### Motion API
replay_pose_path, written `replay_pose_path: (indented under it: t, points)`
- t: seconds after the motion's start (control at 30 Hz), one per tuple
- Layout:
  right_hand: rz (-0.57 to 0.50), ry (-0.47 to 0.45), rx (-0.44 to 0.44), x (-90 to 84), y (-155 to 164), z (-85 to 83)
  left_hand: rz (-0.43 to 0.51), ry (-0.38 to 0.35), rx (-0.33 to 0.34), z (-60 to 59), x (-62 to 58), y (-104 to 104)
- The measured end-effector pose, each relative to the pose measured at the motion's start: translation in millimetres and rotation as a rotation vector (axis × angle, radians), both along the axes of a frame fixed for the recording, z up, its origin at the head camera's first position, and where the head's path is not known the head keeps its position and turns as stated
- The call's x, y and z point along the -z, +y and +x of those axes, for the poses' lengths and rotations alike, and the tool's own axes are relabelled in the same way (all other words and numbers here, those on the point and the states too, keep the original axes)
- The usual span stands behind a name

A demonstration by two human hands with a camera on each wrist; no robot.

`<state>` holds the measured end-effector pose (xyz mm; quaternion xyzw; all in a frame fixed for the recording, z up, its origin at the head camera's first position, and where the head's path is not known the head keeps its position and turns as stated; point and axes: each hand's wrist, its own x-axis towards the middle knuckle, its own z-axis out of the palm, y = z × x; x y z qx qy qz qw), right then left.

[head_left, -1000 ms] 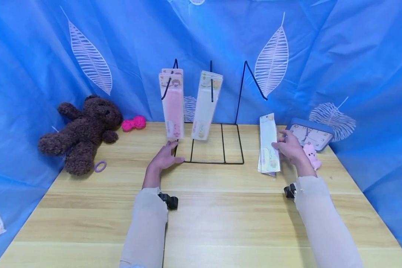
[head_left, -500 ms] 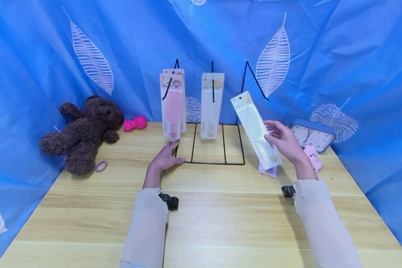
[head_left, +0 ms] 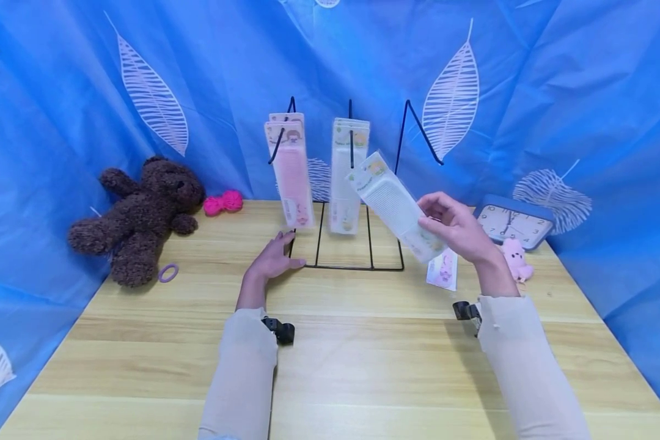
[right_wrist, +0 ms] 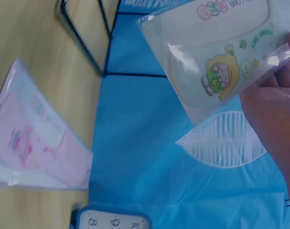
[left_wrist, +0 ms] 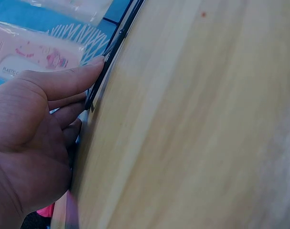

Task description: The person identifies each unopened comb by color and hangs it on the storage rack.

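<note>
My right hand (head_left: 456, 229) pinches the edge of a packaged pale green comb (head_left: 398, 211) between thumb and fingers. The comb is tilted in the air, its top end toward the upper left, in front of the black wire rack (head_left: 357, 267). In the right wrist view, the comb's clear wrapper (right_wrist: 221, 62) shows a cartoon figure. My left hand (head_left: 273, 260) holds the rack's front left base corner, with the thumb (left_wrist: 82, 78) against the wire. Packaged pink combs (head_left: 291, 177) hang on the left hook, pale green ones (head_left: 343, 195) on the middle hook. The right hook holds nothing.
Another packaged pink comb (head_left: 442, 269) lies on the table right of the rack. Behind my right hand are a blue clock (head_left: 514, 221) and a small pink toy (head_left: 516, 260). On the left lie a brown teddy bear (head_left: 143, 217), a pink bow (head_left: 222, 202) and a purple ring (head_left: 168, 273).
My right hand has lifted the pale green comb off the table and carried it left toward the rack, uncovering a pink comb. The hanging combs sway slightly. My left hand stays at the rack corner.
</note>
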<state>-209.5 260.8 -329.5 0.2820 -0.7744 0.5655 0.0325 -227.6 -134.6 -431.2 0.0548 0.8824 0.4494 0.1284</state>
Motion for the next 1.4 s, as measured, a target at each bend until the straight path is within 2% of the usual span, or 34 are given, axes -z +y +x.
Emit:
replay_pose_path:
  t: [0.17,0.43,0.57,0.83,1.07,1.27,1.4]
  points:
    - [0.022,0.030,-0.016,-9.2,-9.5,3.5,0.009,0.001,0.001,0.2,-0.3,0.1]
    - [0.039,0.094,0.060,-11.5,-16.7,3.7,0.011,0.011,0.012,-0.7,0.7,1.0]
    - [0.038,0.104,0.127,-9.7,-20.6,2.5,0.011,0.014,0.015,-1.1,0.6,2.4]
    - [0.000,0.061,0.268,-10.4,-48.7,-7.1,-0.027,0.001,0.012,-1.4,3.4,0.7]
    - [-0.054,0.044,0.349,-1.3,-66.0,-22.9,-0.006,0.007,0.011,-1.7,3.3,1.0]
    - [-0.042,0.015,0.416,10.9,-61.1,-31.3,0.002,0.012,0.012,-1.4,4.6,0.5]
    - [0.042,-0.059,0.444,19.9,-44.9,-32.8,0.005,0.026,0.008,-1.6,4.2,0.1]
